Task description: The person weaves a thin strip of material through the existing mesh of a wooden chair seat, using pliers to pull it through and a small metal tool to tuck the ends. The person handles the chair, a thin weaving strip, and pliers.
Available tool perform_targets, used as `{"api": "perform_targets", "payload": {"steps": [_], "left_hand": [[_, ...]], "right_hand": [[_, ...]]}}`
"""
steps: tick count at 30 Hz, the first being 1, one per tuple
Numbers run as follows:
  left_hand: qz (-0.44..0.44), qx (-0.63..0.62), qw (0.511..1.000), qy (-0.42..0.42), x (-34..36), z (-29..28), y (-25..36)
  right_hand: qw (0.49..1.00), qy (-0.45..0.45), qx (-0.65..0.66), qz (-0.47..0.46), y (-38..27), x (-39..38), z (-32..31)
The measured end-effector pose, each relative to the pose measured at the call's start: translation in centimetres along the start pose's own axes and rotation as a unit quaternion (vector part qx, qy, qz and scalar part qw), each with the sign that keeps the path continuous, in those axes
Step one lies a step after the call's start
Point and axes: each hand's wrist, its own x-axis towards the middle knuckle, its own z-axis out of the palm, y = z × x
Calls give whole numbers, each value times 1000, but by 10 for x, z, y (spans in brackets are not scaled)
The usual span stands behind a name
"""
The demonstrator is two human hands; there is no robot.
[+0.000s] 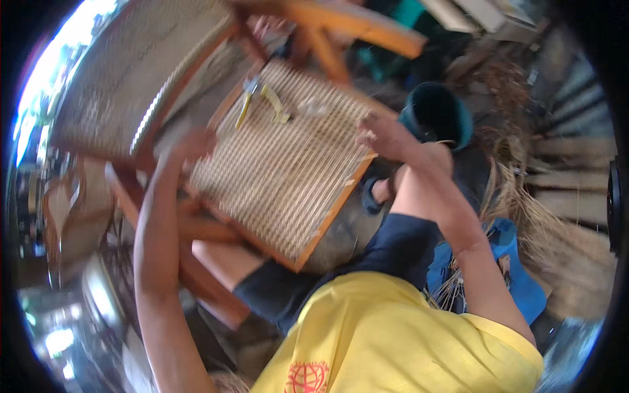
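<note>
A wooden chair with a woven cane seat (pixel 288 190) stands tilted in the view in front of me, between my legs. At the seat's left edge, beside the frame, is my left hand (pixel 194 144); its fingers are smeared by motion. Across the seat, my right hand (pixel 391 137) hovers at or touches the right edge, fingers apart and somewhat bent, with nothing visible in them. Yellow-handled pliers (pixel 272 99) lie spread on the far part of the weave. Beside them is a small pale, blurred patch (pixel 314 107) I cannot make out.
A teal bucket (pixel 466 124) stands just past my right hand. Loose fibre strands (pixel 514 187) lie at the right, near wooden slats (pixel 570 180) and a blue item (pixel 521 285). Wooden frame pieces (pixel 367 29) stick out at the far side.
</note>
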Motion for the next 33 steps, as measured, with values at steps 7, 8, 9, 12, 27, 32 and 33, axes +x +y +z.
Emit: {"api": "perform_targets", "payload": {"steps": [7, 8, 9, 12, 27, 32, 33], "left_hand": [[-30, 15, 998, -49, -22, 9, 28], [-45, 8, 998, -48, -25, 14, 33], [-45, 6, 998, -54, -26, 17, 40], [-5, 17, 997, -69, -26, 21, 52], [81, -57, 994, -54, -16, 35, 66], [124, -32, 986, -106, -11, 38, 104], [139, -19, 984, -108, -8, 41, 111]], "right_hand": [[981, -53, 89, -167, -95, 45, 59], [981, -82, 65, -166, -103, 46, 64], [979, -110, 41, -163, -110, 46, 69], [986, -100, 33, -126, -122, 37, 79], [787, -76, 606, 85, -61, 15, 32], [752, -21, 644, 138, -21, 2, -10], [725, 16, 677, 126, -18, 1, -18]]}}
